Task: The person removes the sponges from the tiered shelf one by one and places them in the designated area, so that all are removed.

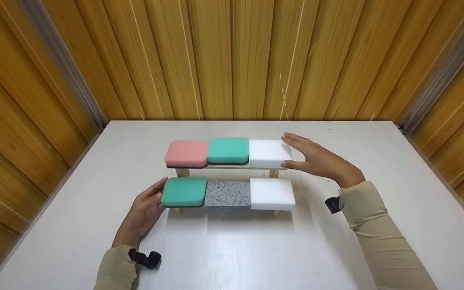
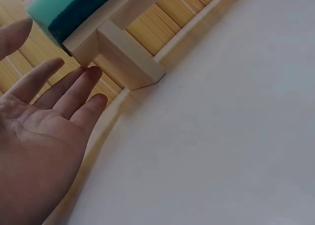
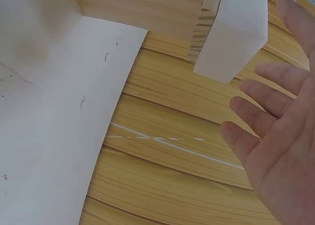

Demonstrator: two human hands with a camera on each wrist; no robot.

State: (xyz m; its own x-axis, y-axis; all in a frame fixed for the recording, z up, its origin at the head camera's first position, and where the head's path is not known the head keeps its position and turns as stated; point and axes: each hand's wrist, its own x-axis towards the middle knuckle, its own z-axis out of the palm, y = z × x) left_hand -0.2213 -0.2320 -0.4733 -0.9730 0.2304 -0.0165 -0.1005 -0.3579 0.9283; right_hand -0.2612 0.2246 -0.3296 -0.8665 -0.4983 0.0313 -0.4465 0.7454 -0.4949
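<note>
My left hand [image 1: 145,209] is beside the front row's green sponge [image 1: 183,192], its fingertips near the sponge's left edge. In the left wrist view the fingers are spread, close to the wooden stand [image 2: 125,57] under that sponge. On the right of the green sponge lie a grey pumice-like block [image 1: 228,194] and a white sponge [image 1: 272,193]. At the back row's white sponge [image 1: 269,153], my right hand [image 1: 322,159] has thumb and fingers extended around its right end. The right wrist view shows a gap between the fingers and this white sponge [image 3: 234,38].
A pink sponge [image 1: 187,153] and a teal sponge [image 1: 228,150] share the back wooden stand [image 1: 228,166] with the white one. Both stands are on a white table [image 1: 224,253]. Wood-patterned panels [image 1: 216,60] rise behind and at the sides.
</note>
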